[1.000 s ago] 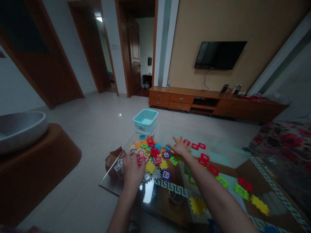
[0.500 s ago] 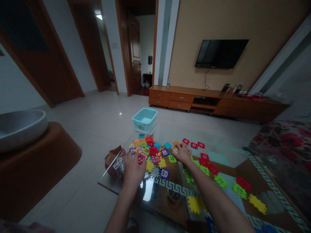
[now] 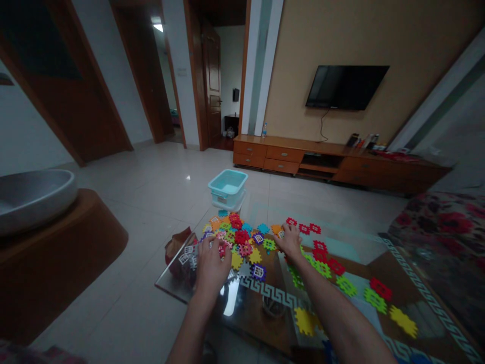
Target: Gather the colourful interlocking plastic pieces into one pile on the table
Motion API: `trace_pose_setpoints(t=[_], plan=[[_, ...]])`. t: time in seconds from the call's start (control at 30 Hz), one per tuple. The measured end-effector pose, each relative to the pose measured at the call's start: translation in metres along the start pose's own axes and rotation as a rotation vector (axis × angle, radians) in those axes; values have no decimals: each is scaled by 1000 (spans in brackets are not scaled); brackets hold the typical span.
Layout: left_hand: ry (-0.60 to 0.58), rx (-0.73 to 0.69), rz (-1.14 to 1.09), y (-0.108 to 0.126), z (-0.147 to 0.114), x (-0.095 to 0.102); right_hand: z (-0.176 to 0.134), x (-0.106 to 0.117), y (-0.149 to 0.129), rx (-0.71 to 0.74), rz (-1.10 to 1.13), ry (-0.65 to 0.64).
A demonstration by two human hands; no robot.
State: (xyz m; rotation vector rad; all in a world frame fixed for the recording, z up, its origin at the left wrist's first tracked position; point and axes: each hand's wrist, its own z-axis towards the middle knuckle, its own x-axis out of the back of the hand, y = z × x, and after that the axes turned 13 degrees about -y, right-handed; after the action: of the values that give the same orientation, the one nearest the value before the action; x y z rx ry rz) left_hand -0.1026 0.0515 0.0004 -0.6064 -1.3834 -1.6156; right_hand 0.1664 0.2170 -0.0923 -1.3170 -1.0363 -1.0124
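Lying heaped at frame centre on glass table: dozens of toy tiles, too many to count. Two hands flat, fingers spread: left hand on pile's lower-left edge, right hand at its right. One teal basket just above.

A teal basket sits beyond; a television hangs above.

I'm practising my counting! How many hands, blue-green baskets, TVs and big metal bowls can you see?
hands: 2 (left hand, right hand)
teal basket: 1
TV: 1
metal bowl: 1
Total: 5
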Motion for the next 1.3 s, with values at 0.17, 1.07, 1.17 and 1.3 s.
trace_pose_setpoints(t=[0.17,1.07,1.17,1.3], plan=[[3,6,-11,0,0,1,3,9,-3,36,16,45],[-108,50,88,-9,-2,4,-6,17,-174,299,94,-237],[-128,62,98,-8,-3,7,-24,41,-115,261,69,-224],[-211,32,78,2,-6,4,-67,68,21,128,6,-161]])
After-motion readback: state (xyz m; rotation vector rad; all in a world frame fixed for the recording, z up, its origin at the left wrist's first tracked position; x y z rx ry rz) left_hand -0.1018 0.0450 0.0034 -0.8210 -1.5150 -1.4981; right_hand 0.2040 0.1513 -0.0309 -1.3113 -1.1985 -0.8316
